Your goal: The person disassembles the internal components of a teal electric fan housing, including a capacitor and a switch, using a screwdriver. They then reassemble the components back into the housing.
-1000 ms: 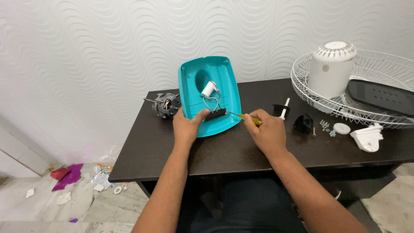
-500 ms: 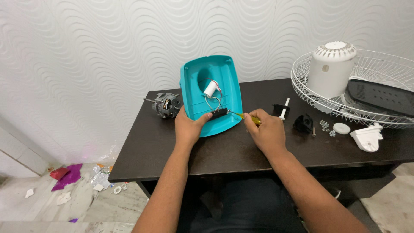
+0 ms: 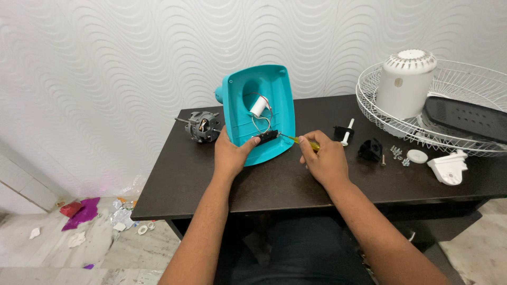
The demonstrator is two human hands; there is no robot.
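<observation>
Motor [image 3: 202, 126] left of housing [image 3: 259, 113] on table [image 3: 274, 182]; grille [image 3: 449, 105] far right, screws [image 3: 398, 154] before it

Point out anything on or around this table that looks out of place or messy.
Scraps of paper and foil litter lie strewn on the floor left of the dark table. Small screws lie loose near the white wire guard.

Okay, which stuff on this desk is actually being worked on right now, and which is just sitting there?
In use: teal housing, held by the left hand; black part on it; yellow screwdriver in the right hand.

Lying about: motor, white wire guard, white cover, loose screws.
</observation>
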